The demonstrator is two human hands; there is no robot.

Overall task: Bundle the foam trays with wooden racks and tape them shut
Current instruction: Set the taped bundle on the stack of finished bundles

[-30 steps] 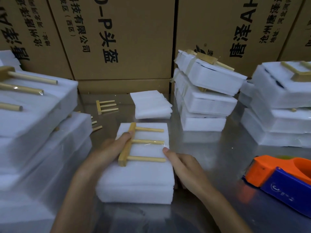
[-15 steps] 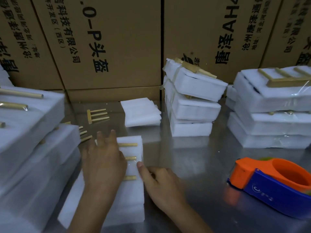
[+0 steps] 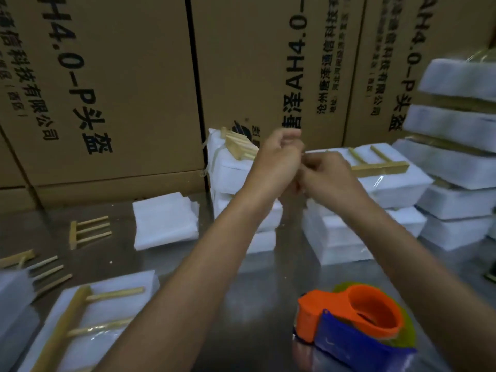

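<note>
My left hand (image 3: 279, 154) and my right hand (image 3: 328, 174) are raised together above the table's middle, fingers curled and pinching close to each other. Whether a bit of tape sits between them I cannot tell. The foam tray bundle (image 3: 118, 284) with a wooden rack (image 3: 69, 318) on top lies at the lower left, apart from both hands, with shiny tape across it. An orange and blue tape dispenser (image 3: 354, 326) rests on the metal table (image 3: 255, 304), below my right forearm.
A loose foam tray stack (image 3: 163, 224) and a loose rack (image 3: 88, 232) lie at the back left, another rack (image 3: 43, 272) nearer. Taped bundle stacks stand at the centre (image 3: 228, 167), right (image 3: 397, 181) and far right (image 3: 456, 116). Cardboard boxes (image 3: 120, 89) wall the back.
Both hands have let go of the bundle and risen together in front of me. The bundle now lies at the lower left, and my view has swung up and right.
</note>
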